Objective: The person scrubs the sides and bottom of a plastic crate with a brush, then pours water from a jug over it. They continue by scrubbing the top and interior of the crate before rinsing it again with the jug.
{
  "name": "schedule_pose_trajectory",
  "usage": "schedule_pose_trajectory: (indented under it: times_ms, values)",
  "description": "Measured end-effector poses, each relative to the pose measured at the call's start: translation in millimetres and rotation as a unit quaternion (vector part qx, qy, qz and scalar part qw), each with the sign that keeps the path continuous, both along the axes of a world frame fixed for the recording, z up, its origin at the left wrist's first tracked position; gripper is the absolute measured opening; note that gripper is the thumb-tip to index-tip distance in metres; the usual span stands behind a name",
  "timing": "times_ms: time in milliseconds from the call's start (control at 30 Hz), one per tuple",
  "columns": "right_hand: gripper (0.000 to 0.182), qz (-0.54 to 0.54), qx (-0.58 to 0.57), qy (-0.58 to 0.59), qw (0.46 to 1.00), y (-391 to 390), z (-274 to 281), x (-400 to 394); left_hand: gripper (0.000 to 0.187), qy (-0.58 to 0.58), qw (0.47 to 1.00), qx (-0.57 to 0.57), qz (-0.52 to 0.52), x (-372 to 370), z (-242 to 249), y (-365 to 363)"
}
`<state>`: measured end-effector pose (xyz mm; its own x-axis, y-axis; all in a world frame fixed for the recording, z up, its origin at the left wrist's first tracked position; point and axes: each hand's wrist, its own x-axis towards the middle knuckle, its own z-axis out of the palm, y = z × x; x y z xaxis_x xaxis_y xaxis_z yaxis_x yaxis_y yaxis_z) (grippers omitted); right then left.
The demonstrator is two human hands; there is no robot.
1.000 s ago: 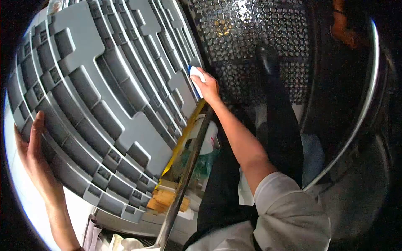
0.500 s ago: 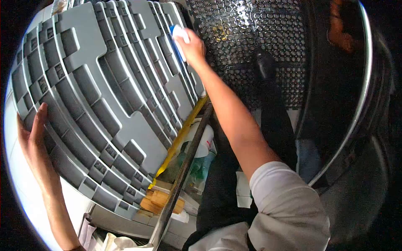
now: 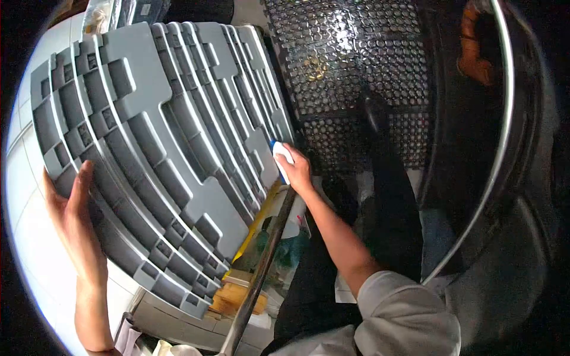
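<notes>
A large grey ribbed plastic panel [image 3: 202, 160], with raised ribs and recessed pockets, leans in front of me. My left hand [image 3: 74, 216] grips its left edge, the thumb lying over the near face and the other fingers partly hidden. In my right hand [image 3: 300, 172] is a small scrub brush with a white back [image 3: 284, 155] and a blue lower part. It lies against the panel's right edge, near the lower right corner. Its bristles cannot be made out.
Under the panel run a yellow strip [image 3: 252, 232] and a dark metal bar [image 3: 261, 270]. Wooden blocks [image 3: 237, 298] and a green translucent bottle [image 3: 290, 249] lie below. A black perforated mat [image 3: 350, 71] covers the floor. To the right curves a metal rim [image 3: 504, 118].
My right hand has moved the brush down along the panel's right edge. The panel and my left hand appear slightly lower and further right in view.
</notes>
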<state>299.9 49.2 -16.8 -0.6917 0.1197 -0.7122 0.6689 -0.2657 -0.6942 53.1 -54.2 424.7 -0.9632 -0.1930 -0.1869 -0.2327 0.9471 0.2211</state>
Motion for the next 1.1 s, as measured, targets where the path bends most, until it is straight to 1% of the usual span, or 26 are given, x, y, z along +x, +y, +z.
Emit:
schedule_pose_trajectory:
  times_ms: [67,100,133,200,267,333,367,400,467,500,533,600,633,667,733,767,800,833,867,900,933,967,1000,1033,1067,1100]
  values:
    - [0.049,0.018,-0.004,-0.007,1.000,6.4,3.4,-38.2,0.073,0.013,0.997,0.040,0.060,0.4,-0.6,7.8]
    - [0.053,0.020,0.043,0.024,0.999,7.7,6.0,-59.8,0.067,0.008,0.998,0.030,0.054,0.7,1.3,3.8]
    - [0.052,-0.006,0.018,0.020,1.000,6.7,4.7,-76.6,0.061,0.004,0.999,0.021,0.047,0.9,2.9,0.2]
    - [0.051,-0.056,-0.033,0.010,0.998,3.5,3.9,-111.4,0.063,0.041,0.997,-0.060,0.011,0.7,-3.2,15.7]
    - [0.051,-0.047,-0.013,0.022,0.999,3.1,1.7,-155.3,0.067,0.016,0.998,-0.030,0.057,-2.2,-0.7,29.9]
    - [0.051,-0.040,-0.002,0.043,0.998,0.0,-5.8,-208.2,0.067,0.024,0.994,-0.100,0.046,-4.1,-1.1,34.1]
    - [0.052,-0.026,0.039,0.066,0.997,-3.6,-14.8,-234.1,0.066,0.009,0.993,-0.068,0.094,-7.3,-2.2,44.6]
    - [0.054,-0.013,0.079,0.086,0.993,-7.0,-24.8,-258.8,0.065,0.014,0.993,-0.075,0.090,-7.9,-1.5,42.1]
    - [0.052,-0.062,0.021,0.116,0.991,-9.0,-37.2,-301.3,0.063,0.025,0.993,-0.086,0.081,-0.2,-0.2,35.8]
    - [0.045,-0.051,0.035,0.116,0.991,-5.2,-39.6,-324.2,0.059,0.041,0.994,-0.055,0.087,3.2,-3.5,38.0]
    - [0.041,-0.040,0.048,0.113,0.992,-1.9,-41.7,-345.3,0.058,0.026,0.994,-0.033,0.100,1.2,-3.1,37.5]
    - [0.040,-0.036,0.086,0.117,0.989,-3.7,-57.1,-392.3,0.054,-0.006,0.992,0.005,0.125,-2.7,3.9,31.5]
    - [0.041,-0.065,0.058,0.114,0.990,-7.6,-75.7,-420.9,0.049,0.058,0.991,-0.020,0.115,8.0,2.6,18.0]
    - [0.041,-0.097,0.030,0.110,0.989,-11.1,-89.9,-441.7,0.049,0.059,0.991,-0.024,0.116,7.7,0.7,21.8]
    - [0.049,-0.156,0.034,0.129,0.979,-1.3,-84.0,-457.3,0.049,0.066,0.991,-0.034,0.115,5.3,-0.9,32.8]
    - [0.047,-0.088,0.107,0.094,0.986,4.5,-77.7,-444.6,0.048,0.063,0.990,-0.021,0.127,4.9,-0.1,32.4]
    - [0.044,-0.057,0.127,0.096,0.986,7.8,-72.3,-426.2,0.050,0.047,0.992,-0.048,0.110,1.7,0.8,33.2]
    - [0.044,-0.049,0.084,0.144,0.985,4.9,-79.1,-401.5,0.051,0.034,0.992,-0.071,0.095,-2.1,0.8,35.1]
    - [0.042,-0.010,0.140,0.125,0.982,-1.2,-86.4,-367.5,0.053,0.025,0.993,-0.073,0.092,-1.5,1.7,33.7]
    - [0.040,-0.033,0.112,0.150,0.982,-5.7,-89.5,-323.7,0.055,0.017,0.993,-0.076,0.090,-0.9,2.5,32.2]
    - [0.037,-0.021,0.115,0.133,0.984,-8.3,-89.2,-275.8,0.058,0.015,0.993,-0.059,0.099,1.4,5.0,25.0]
    - [0.039,-0.037,0.056,0.085,0.994,-12.5,-82.5,-222.4,0.060,0.016,0.993,-0.042,0.107,4.5,6.7,19.9]
    - [0.039,-0.016,0.038,0.052,0.998,-2.6,-62.0,-174.5,0.067,0.041,0.995,0.000,0.088,6.9,3.1,17.7]
    - [0.040,-0.035,0.028,0.019,0.999,-9.2,-68.8,-116.5,0.069,0.029,0.999,-0.009,0.035,7.6,0.0,11.1]
    - [0.042,-0.026,0.083,-0.001,0.996,-9.9,-57.5,-67.4,0.072,0.031,0.999,-0.019,0.012,5.0,-3.2,12.7]
    - [0.046,0.093,0.095,-0.093,0.987,-9.6,-68.0,-13.7,0.074,0.032,0.999,-0.030,-0.012,2.5,-5.9,14.4]
